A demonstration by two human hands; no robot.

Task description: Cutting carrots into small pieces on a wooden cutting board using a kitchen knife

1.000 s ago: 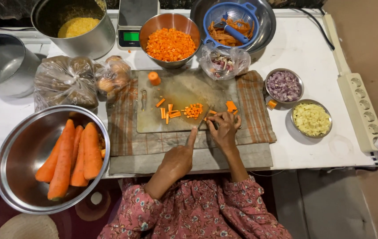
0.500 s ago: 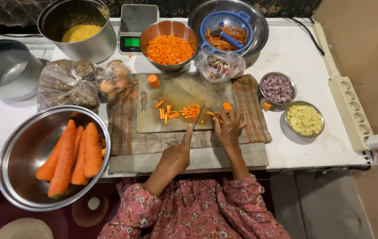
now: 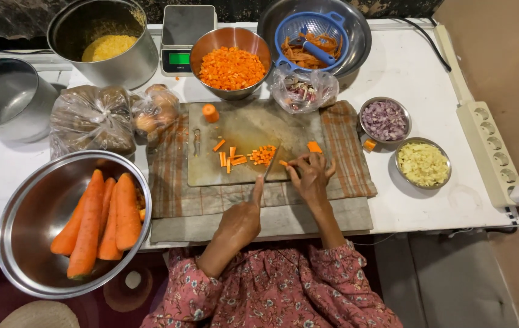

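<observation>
My left hand grips a knife with its index finger along the spine, the blade pointing away over the worn cutting board. My right hand rests fingertips-down on carrot strips just right of the blade. A small heap of diced carrot lies left of the blade, with a few loose carrot sticks beside it. On the board's far edge stands a carrot stub, and another carrot chunk lies by my right fingers.
A steel bowl of whole peeled carrots sits front left. Behind the board: a bowl of diced carrot, a scale, a pot of yellow grain, a blue strainer. Right: chopped onion, a yellow mince bowl, a power strip.
Both hands have stayed at the board's right front corner, the knife working by the right fingertips. The view has shifted slightly.
</observation>
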